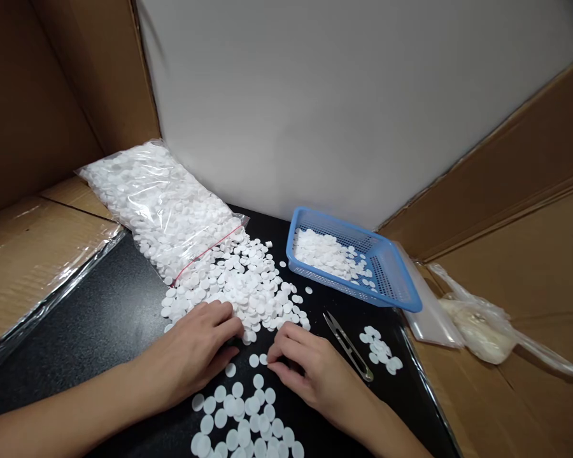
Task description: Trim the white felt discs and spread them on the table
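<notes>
My left hand (195,343) rests at the near edge of a heap of small white round discs (248,286), fingers bent and thumb apart from the index finger. Nothing shows in its grasp. Opposite it, my right hand (310,366) has thumb and index finger brought together at a single white disc (263,359), with another disc (253,360) just left of it. Nearer to me, between my forearms, many loose discs (243,420) lie spread and partly overlapping on the black tabletop (124,299).
A clear zip bag (157,191) full of discs lies open at the heap's back left. Thread snips (347,346) and a small disc cluster (381,350) lie right of my right hand. Behind stands a blue basket (353,289) with discs. Plastic bags (487,331) lie on cardboard at right.
</notes>
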Tool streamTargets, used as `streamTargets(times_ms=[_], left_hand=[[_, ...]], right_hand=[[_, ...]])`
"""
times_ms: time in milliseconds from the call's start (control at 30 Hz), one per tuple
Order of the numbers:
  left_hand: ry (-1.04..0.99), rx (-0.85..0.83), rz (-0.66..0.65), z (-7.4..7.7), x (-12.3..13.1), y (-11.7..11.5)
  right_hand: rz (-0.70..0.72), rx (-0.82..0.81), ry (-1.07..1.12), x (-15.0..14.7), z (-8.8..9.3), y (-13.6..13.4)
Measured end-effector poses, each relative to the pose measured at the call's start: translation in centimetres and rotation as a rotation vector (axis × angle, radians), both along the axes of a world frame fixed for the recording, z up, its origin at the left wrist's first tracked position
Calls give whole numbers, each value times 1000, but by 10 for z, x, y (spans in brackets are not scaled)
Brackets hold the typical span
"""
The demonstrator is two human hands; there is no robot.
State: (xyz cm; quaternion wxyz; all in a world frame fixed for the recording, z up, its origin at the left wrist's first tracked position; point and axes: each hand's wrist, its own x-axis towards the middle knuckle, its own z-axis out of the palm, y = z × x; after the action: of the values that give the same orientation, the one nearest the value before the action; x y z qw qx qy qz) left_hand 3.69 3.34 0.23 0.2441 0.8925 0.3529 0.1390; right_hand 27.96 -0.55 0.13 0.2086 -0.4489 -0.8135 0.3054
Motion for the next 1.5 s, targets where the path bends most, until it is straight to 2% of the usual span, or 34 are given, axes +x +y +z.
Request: streamTargets(times_ms=[167, 300, 467, 533, 667, 867, 1100, 1167, 1333, 1400, 1500], left_hand=[[35, -64, 4, 6, -6, -1], [16, -81, 34, 4, -6, -1], [-3, -60, 52, 1, -3, -1], [19, -47, 35, 1, -2, -2], [24, -44, 14, 3, -2, -3], [-5, -122, 69, 4, -8, 3], [42, -49, 126, 1, -4, 4], [76, -13, 102, 2, -1, 4], [121, 84, 71, 6, -1, 4], [120, 96, 64, 6, -1, 3], [118, 109, 50, 3, 1, 2]], right_hand=[[-79, -142, 2, 3, 4, 0], [-105, -76, -7, -9, -2, -3], [-36, -63, 103, -17, -5, -6], [-73, -57, 139, -17, -5, -5], [-197, 40, 96, -20, -11, -1], [-190, 184, 11, -25, -20, 3], [-156, 265, 32, -25, -18, 6], [-150, 198, 52, -26, -13, 4], [-213, -156, 75, -26, 5, -2], [-249, -206, 38, -26, 9, -1], [-273, -191, 6, -25, 8, 1]])
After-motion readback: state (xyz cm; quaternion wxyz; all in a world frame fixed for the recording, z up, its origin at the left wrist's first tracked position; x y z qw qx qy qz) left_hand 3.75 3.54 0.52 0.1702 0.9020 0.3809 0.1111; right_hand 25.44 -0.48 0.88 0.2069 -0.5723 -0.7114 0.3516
